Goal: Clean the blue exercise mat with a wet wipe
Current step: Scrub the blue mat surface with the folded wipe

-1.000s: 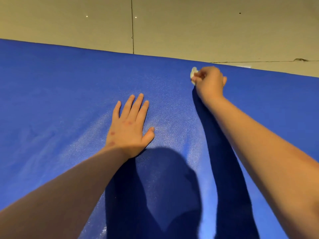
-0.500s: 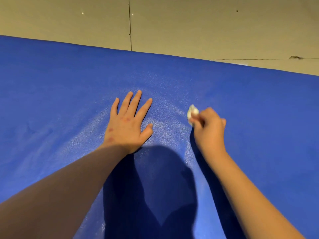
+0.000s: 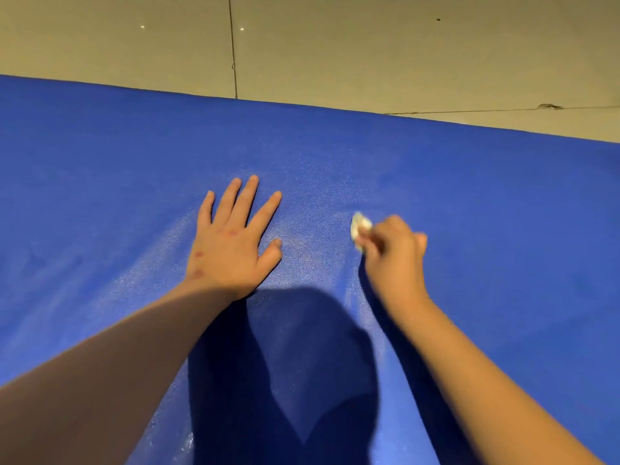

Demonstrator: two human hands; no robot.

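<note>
The blue exercise mat (image 3: 100,196) fills most of the view, with a wet sheen around its middle. My left hand (image 3: 235,243) lies flat on the mat with its fingers spread. To its right, my right hand (image 3: 394,260) grips a small crumpled white wet wipe (image 3: 359,226) and holds it against the mat. Only the wipe's left end shows past my fingers. The right hand is blurred.
Beige floor tiles (image 3: 369,45) with dark seams lie beyond the mat's far edge (image 3: 302,104). My head and arms cast a dark shadow (image 3: 302,364) on the near part of the mat.
My right hand has dragged the wipe from near the mat's far edge back toward me, level with my left hand. The left hand stays flat in place.
</note>
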